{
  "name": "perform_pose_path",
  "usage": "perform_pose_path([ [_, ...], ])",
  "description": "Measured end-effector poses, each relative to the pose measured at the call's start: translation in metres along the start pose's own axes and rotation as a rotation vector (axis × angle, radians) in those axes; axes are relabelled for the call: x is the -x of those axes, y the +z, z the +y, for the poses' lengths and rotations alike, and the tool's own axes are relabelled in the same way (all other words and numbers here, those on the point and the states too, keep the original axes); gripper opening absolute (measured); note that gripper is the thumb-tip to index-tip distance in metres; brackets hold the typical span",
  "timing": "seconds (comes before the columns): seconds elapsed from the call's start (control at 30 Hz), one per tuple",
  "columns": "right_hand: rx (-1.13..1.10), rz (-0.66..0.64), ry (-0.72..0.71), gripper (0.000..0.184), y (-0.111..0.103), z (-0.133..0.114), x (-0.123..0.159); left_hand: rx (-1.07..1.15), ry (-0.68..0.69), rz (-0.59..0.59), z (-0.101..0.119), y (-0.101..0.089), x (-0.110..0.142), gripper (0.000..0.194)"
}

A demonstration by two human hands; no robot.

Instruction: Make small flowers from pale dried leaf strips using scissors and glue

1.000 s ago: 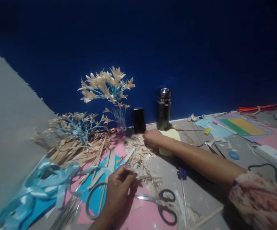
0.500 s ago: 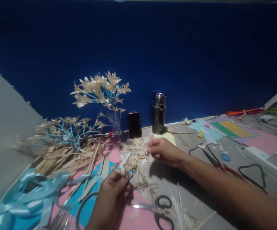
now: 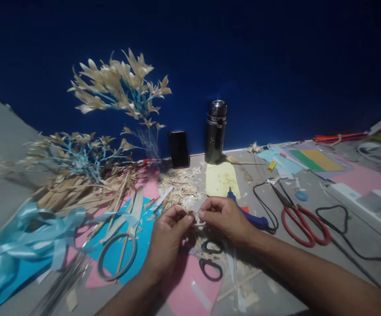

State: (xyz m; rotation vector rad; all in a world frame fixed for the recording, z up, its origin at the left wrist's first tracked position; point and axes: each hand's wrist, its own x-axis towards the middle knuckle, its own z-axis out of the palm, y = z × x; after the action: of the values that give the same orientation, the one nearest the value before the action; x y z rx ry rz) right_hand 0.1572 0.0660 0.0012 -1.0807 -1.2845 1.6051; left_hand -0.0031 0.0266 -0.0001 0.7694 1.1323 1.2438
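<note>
My left hand (image 3: pixel 172 239) and my right hand (image 3: pixel 226 219) meet at the middle of the work surface, their fingertips pinched close together. Between them is a small pale piece (image 3: pixel 196 218), mostly hidden by the fingers; its kind I cannot make out. Just below my hands lie black-handled scissors (image 3: pixel 212 268) on pink paper (image 3: pixel 183 285), blades partly covered. Behind my right hand a blue glue gun (image 3: pixel 256 220) rests with its nozzle toward the yellow paper (image 3: pixel 221 177). Husk scraps (image 3: pixel 180 186) are scattered beyond my fingers.
Husk flowers on blue stems (image 3: pixel 121 87) stand at the back left, beside a phone (image 3: pixel 179 149) and a flask (image 3: pixel 215 134). Blue ribbon (image 3: pixel 28 245), a tape ring (image 3: pixel 101 263) and wires (image 3: pixel 61 281) lie left. Red-handled scissors (image 3: pixel 304 226) and a power strip (image 3: pixel 358 206) lie right.
My right hand has come down and toward me from above the husk scraps to meet my left hand. The glue gun and red-handled scissors, earlier covered by my arm, now show.
</note>
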Motion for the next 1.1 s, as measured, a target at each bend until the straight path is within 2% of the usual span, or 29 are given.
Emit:
perform_pose_path([
  [0.27, -0.017, -0.054, 0.108, 0.022, 0.005, 0.011, -0.003, -0.061, 0.010, 0.031, -0.003, -0.001, -0.001, 0.023],
  [0.43, -0.100, -0.131, 0.166, 0.025, 0.002, 0.014, -0.003, 0.061, -0.081, -0.003, -0.009, -0.006, -0.005, 0.026],
  [0.53, -0.055, -0.142, 0.129, 0.026, -0.001, 0.013, -0.001, 0.085, -0.078, -0.006, -0.011, -0.007, -0.006, 0.026],
  [0.7, 0.091, -0.093, 0.007, 0.022, -0.003, 0.011, 0.001, 0.006, -0.034, -0.025, -0.012, -0.006, -0.004, 0.025],
  [0.9, 0.209, 0.025, -0.183, 0.013, -0.006, 0.016, -0.001, 0.245, -0.197, -0.055, -0.008, -0.007, -0.004, 0.028],
  [1.03, 0.311, 0.121, -0.454, 0.003, -0.007, 0.020, 0.001, 0.359, -0.314, -0.062, -0.006, -0.010, -0.003, 0.029],
  [1.1, 0.331, 0.105, -0.633, 0.010, -0.007, 0.021, 0.002, 0.399, -0.354, -0.094, -0.006, -0.010, -0.002, 0.028],
])
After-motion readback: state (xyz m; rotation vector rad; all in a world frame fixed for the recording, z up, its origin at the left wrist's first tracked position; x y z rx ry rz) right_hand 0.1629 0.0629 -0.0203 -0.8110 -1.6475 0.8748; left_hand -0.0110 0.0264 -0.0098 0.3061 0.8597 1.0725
